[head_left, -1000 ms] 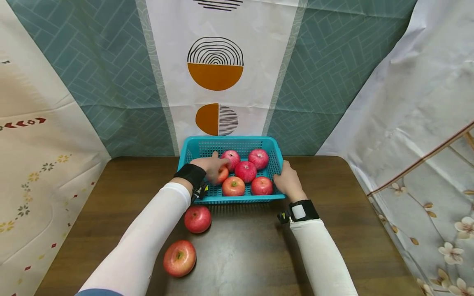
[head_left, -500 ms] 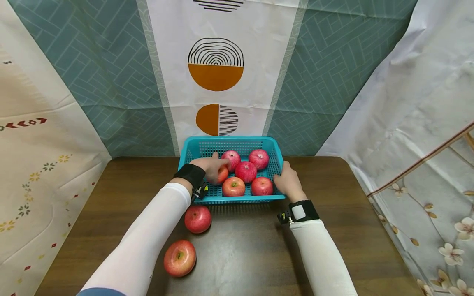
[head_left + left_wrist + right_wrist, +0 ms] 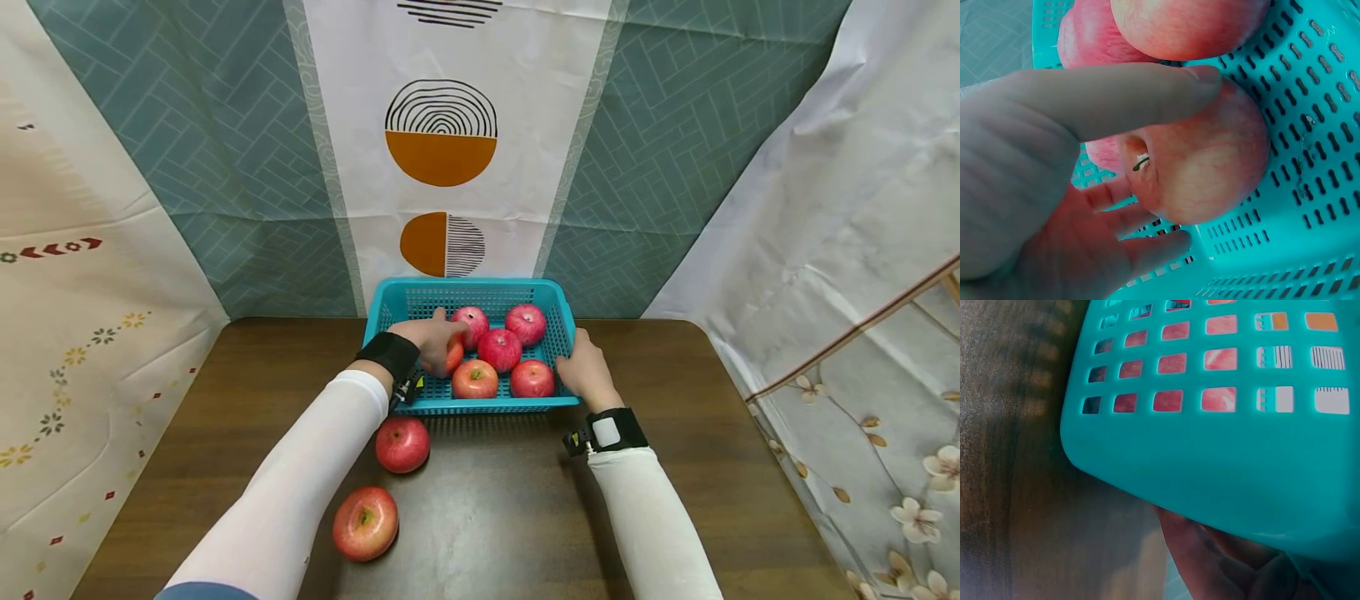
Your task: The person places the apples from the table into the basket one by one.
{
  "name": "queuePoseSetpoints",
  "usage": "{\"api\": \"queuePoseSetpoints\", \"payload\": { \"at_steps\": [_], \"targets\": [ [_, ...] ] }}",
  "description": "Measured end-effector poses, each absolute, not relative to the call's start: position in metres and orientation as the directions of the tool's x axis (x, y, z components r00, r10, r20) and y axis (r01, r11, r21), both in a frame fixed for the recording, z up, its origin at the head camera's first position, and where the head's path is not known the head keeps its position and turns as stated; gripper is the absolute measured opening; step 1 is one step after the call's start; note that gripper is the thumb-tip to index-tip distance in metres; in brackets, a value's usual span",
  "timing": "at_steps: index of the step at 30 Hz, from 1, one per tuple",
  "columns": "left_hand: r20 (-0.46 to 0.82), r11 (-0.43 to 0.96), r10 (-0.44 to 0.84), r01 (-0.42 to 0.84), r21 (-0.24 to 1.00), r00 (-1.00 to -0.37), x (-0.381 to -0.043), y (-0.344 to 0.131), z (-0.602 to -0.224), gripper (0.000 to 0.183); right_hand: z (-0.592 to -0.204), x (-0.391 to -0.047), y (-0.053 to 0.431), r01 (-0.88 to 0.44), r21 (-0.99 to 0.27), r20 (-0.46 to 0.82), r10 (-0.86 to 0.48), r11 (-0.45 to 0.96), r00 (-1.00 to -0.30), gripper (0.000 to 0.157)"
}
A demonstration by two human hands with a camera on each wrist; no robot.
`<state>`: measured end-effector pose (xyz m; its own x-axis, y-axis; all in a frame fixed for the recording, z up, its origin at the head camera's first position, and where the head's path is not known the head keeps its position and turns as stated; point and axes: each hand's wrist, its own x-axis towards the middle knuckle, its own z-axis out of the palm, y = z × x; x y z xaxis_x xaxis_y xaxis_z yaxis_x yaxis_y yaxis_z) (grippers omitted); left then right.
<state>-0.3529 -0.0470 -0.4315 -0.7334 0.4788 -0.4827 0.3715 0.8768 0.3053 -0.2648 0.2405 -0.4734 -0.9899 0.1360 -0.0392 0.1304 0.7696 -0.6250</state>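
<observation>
A turquoise plastic basket (image 3: 480,407) with perforated walls stands at the table's far side, holding several red apples. Inside its left part, my left hand (image 3: 429,342) grips a red apple (image 3: 1216,162); the left wrist view shows the thumb across its top and the fingers on its other side, stem cavity facing the palm. My right hand (image 3: 581,367) holds the basket's right side at the rim. In the right wrist view the basket wall (image 3: 1210,469) hides part of the curled fingers (image 3: 1191,556). One apple (image 3: 474,379) sits near the front wall, another (image 3: 532,378) in the front right.
Two more apples lie on the dark wooden table (image 3: 495,517): one apple (image 3: 402,444) just before the basket's front left corner, a larger apple (image 3: 365,523) nearer me beside my left sleeve. A patterned cloth (image 3: 442,167) hangs directly behind the basket.
The view has shifted very slightly. Both hands, the basket and the apples otherwise keep their places.
</observation>
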Motion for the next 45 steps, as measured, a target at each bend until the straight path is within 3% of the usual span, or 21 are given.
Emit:
{"api": "queuePoseSetpoints", "payload": {
  "at_steps": [5, 12, 19, 32, 38, 45],
  "targets": [
    [-0.416, 0.846, 0.527, 0.410, 0.341, -0.741, -0.351, -0.054, -0.430, 0.083, -0.473, -0.266, 0.239, 0.130, -0.632, -0.048, 0.129, 0.764, -0.990, 0.056],
    [-0.276, 0.720, 0.654, 0.469, 0.511, -0.704, -0.344, -0.064, -0.419, 0.058, -0.472, -0.264, 0.243, 0.144, -0.634, -0.062, 0.136, 0.760, -0.989, 0.057],
    [-0.116, 0.616, 0.706, 0.525, 0.587, -0.698, -0.334, -0.076, -0.408, 0.056, -0.472, -0.263, 0.246, 0.152, -0.626, -0.072, 0.138, 0.765, -0.988, 0.060],
    [0.189, 0.483, 0.748, 0.718, 0.501, -0.636, -0.287, -0.109, -0.410, 0.043, -0.475, -0.264, 0.245, 0.138, -0.624, -0.064, 0.126, 0.769, -0.990, 0.058],
    [0.263, 0.457, 0.758, 0.774, 0.438, -0.597, -0.261, -0.129, -0.419, 0.044, -0.473, -0.265, 0.242, 0.137, -0.625, -0.065, 0.124, 0.769, -0.990, 0.058],
    [0.313, 0.443, 0.742, 0.784, 0.435, -0.593, -0.228, -0.155, -0.424, 0.049, -0.471, -0.265, 0.239, 0.141, -0.619, -0.072, 0.123, 0.773, -0.990, 0.059]
  ]
}}
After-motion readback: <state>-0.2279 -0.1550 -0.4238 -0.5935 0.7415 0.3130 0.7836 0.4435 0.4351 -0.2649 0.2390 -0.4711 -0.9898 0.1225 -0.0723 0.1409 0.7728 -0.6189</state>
